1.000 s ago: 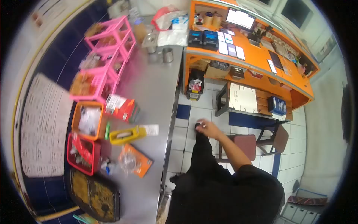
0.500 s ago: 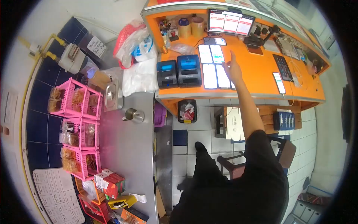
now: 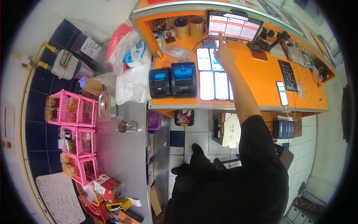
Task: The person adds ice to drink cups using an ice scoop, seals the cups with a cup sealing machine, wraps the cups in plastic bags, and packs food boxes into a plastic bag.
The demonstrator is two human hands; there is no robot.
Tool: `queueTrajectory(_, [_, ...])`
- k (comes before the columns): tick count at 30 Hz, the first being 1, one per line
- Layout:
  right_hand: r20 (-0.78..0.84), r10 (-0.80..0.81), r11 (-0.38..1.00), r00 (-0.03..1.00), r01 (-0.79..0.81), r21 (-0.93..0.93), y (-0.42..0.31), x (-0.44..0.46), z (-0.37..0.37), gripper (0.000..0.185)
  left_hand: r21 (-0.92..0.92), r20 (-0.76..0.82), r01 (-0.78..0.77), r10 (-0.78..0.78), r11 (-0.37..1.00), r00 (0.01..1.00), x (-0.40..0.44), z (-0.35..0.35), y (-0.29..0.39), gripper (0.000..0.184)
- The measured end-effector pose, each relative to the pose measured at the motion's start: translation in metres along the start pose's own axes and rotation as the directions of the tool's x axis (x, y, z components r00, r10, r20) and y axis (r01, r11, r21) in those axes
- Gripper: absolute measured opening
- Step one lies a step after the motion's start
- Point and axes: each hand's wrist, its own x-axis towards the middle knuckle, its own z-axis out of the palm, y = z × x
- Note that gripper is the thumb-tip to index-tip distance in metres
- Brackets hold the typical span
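My right hand (image 3: 225, 56) reaches over the orange counter (image 3: 257, 87) with its index finger stretched out and nothing held. The fingertip is at the lower edge of a lit tablet (image 3: 235, 27), which stands upright and shows white and red panels. Whether the finger touches the screen, I cannot tell. Below the hand lie several lit smartphones (image 3: 207, 86) in rows, some partly hidden by the hand and forearm. Left of them stand two black receipt printers (image 3: 183, 82) with blue tops. My left hand is out of view.
Another smartphone (image 3: 282, 93) on a cable and a dark tablet (image 3: 287, 74) lie at the right. Plastic bags (image 3: 132, 84) sit left of the printers. A steel worktop (image 3: 126, 160) holds a metal jug (image 3: 127, 126) and pink baskets (image 3: 76, 112). A stool and boxes stand below the counter.
My right hand has moved up and slightly left, from over the phones to the upright tablet's lower edge. The view has shifted a little.
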Motion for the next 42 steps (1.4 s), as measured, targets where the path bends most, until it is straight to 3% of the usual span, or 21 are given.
queueTrajectory(5, [-0.055,-0.049,0.998,0.997,0.047,-0.033,0.003,0.009,0.012,0.095,-0.072,0.066,0.087,-0.083,0.994,0.994,0.004,0.011,-0.001,0.087])
queueTrajectory(17, [0.042,-0.003,0.999,0.999,0.005,-0.047,-0.001,0.01,0.011,0.095,-0.189,0.184,0.227,-0.193,0.955,0.964,0.01,0.029,-0.002,0.087])
queueTrajectory(26, [-0.018,-0.019,0.998,1.0,0.018,-0.063,0.0,0.015,0.018,0.094,-0.254,0.244,0.306,-0.245,0.917,0.938,0.009,0.044,-0.007,0.088])
queueTrajectory(28, [-0.075,-0.032,0.999,0.997,0.033,0.013,-0.006,-0.001,0.015,0.093,-0.27,0.256,0.322,-0.255,0.907,0.932,0.008,0.047,-0.006,0.088])
queueTrajectory(31, [-0.283,-0.231,0.936,0.931,0.292,0.195,-0.015,-0.059,0.051,0.082,-0.3,0.283,0.349,-0.267,0.888,0.921,0.007,0.052,-0.008,0.088])
queueTrajectory(32, [-0.094,-0.216,0.931,0.972,0.234,0.28,-0.027,-0.09,0.058,0.072,-0.313,0.291,0.36,-0.273,0.879,0.917,0.005,0.055,-0.011,0.088])
queueTrajectory(33, [0.173,-0.213,0.854,0.962,0.097,0.511,-0.057,-0.127,0.031,0.061,-0.328,0.302,0.368,-0.272,0.87,0.914,0.004,0.056,-0.013,0.088])
queueTrajectory(34, [0.07,-0.273,0.812,0.96,0.191,0.551,-0.075,-0.167,0.048,0.038,-0.351,0.31,0.381,-0.277,0.856,0.909,-0.001,0.057,-0.019,0.088])
queueTrajectory(35, [-0.132,-0.508,0.68,0.851,0.49,0.545,-0.086,-0.203,0.058,0.034,-0.377,0.323,0.389,-0.274,0.84,0.906,-0.003,0.058,-0.026,0.088])
queueTrajectory(37, [-0.049,-0.679,0.512,0.733,0.52,0.684,-0.124,-0.272,0.077,0.016,-0.453,0.335,0.406,-0.271,0.794,0.902,-0.017,0.066,-0.046,0.088])
queueTrajectory(41, [0.099,-0.838,0.366,0.537,0.419,0.831,-0.198,-0.335,0.078,0.029,-0.601,0.359,0.411,-0.228,0.685,0.905,-0.03,0.083,-0.064,0.088])
queueTrajectory(42, [0.107,-0.831,0.377,0.546,0.412,0.83,-0.213,-0.335,0.08,0.028,-0.637,0.359,0.408,-0.216,0.654,0.908,-0.029,0.088,-0.066,0.088])
